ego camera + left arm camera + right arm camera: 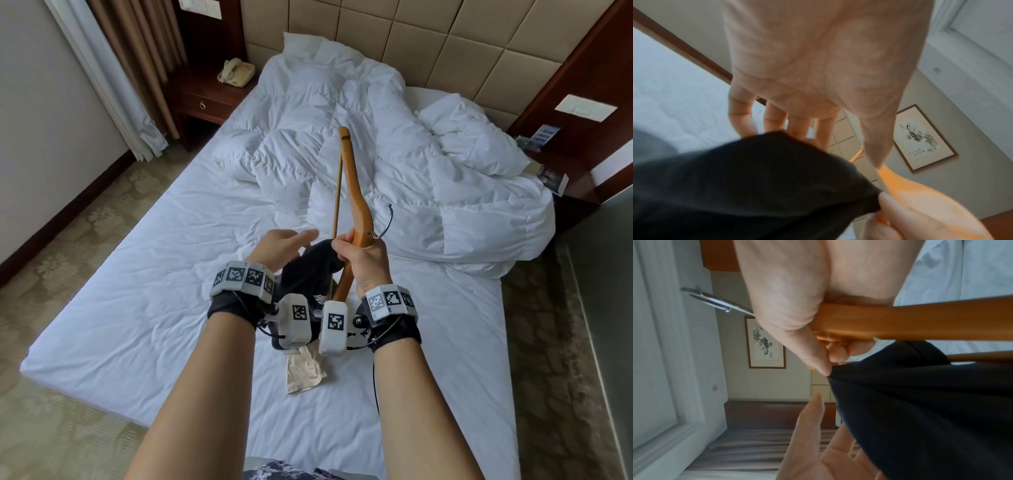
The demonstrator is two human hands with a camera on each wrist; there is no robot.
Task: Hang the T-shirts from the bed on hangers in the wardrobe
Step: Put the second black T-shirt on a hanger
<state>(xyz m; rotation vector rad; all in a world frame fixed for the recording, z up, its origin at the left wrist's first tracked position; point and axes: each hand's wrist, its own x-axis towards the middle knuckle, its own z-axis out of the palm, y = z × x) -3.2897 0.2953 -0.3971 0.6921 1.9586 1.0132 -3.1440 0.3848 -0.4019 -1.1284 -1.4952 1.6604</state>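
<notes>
soft even daylight; wrist views blurred, perhaps motion; head view edges bowed.

Black T-shirt [305,270] with white print; orange-brown wooden hanger [354,192], silver hook [385,222]. White bed [137,308] sheet and duvet [394,144]. Beige garment [303,371]. Cream phone [236,72]. Beige floral carpet [85,212]. Black-and-white checker wrist markers [245,275].

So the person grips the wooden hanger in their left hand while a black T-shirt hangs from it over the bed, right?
Not quite: the right hand grips the wooden hanger, as the head view shows. The left hand is open beside it, fingers straight by the black T-shirt. The rest holds: the shirt hangs from the hanger over the bed.
</notes>
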